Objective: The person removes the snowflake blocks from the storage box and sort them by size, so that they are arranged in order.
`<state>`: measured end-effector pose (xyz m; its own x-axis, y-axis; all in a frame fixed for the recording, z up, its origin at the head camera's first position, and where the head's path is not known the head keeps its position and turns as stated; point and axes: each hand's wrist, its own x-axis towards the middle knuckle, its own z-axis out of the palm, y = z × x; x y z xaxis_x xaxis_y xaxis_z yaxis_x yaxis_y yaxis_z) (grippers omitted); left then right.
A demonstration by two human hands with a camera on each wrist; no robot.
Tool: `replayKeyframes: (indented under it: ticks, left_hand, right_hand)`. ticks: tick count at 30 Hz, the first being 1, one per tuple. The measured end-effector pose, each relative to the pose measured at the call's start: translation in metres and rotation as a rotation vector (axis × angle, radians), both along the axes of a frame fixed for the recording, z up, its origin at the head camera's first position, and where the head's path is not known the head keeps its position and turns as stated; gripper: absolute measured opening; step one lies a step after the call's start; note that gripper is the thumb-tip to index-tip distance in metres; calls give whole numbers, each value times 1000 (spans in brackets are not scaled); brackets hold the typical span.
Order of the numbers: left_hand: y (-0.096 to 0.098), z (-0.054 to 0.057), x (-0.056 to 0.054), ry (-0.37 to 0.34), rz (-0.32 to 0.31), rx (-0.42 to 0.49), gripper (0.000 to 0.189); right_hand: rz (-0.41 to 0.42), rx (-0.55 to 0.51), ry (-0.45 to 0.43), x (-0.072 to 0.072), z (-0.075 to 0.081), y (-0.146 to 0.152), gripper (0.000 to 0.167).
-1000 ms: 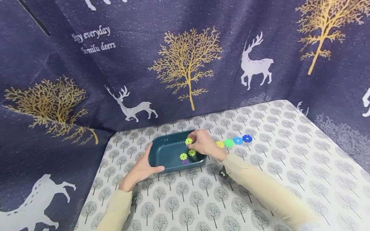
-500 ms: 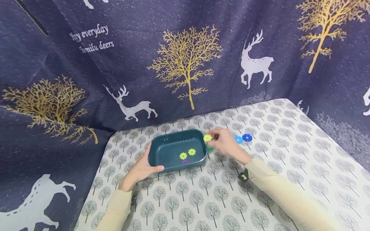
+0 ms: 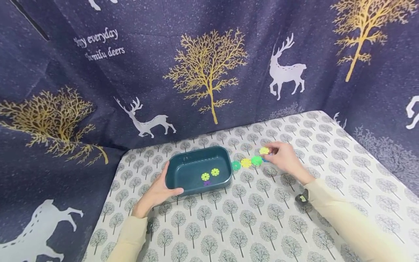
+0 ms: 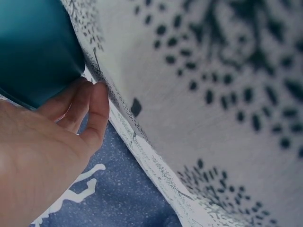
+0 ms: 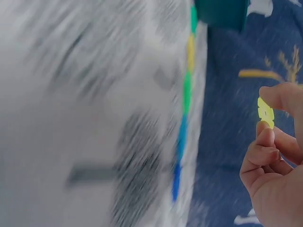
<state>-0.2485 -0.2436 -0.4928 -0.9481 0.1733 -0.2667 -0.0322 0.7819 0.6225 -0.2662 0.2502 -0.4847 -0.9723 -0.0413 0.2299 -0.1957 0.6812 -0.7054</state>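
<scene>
My left hand [image 3: 158, 191] grips the left end of a dark teal tray [image 3: 226, 182], its thumb at the near rim; in the left wrist view the fingers [image 4: 97, 113] curve beside the tray wall. My right hand [image 3: 285, 160] pinches a yellow flower-shaped plastic disc [image 3: 264, 150] between thumb and fingers, above the table. Beneath it runs a row of similar discs: teal-green [image 3: 236, 165], yellow [image 3: 246, 162], green [image 3: 256, 160], light blue [image 5: 182, 137] and dark blue [image 5: 176, 182]. The hand largely hides the blue ones in the head view.
Inside the tray lie two yellow-green discs [image 3: 205, 177] and a purple disc [image 3: 206, 183]. A tree-printed cloth [image 3: 229, 225] covers the table. A dark blue curtain [image 3: 147, 72] with deer and trees hangs behind it.
My right hand has lifted the yellow disc out of the tray and carried it rightward over the row. My left hand has stayed on the tray.
</scene>
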Motion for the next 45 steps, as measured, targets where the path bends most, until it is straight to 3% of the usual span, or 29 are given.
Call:
replayKeyframes:
  ticks: [8,16,33,45]
  left_hand:
    - [-1,-1,0,5,-5,-5,136]
    - [1,2,0,11,-11,-5,136]
    - [0,-1,-2,31,-27,13,138]
    - [-1,0,-3,18,-33,17,137]
  right_hand:
    - [-94,74,-70,-6,-11,52,45]
    - [-89,129,-150,-17,-21,87,43]
    - [-32,167,-218,-21,-27,94,49]
    - [-27,194,-198,-23,-29,94,49]
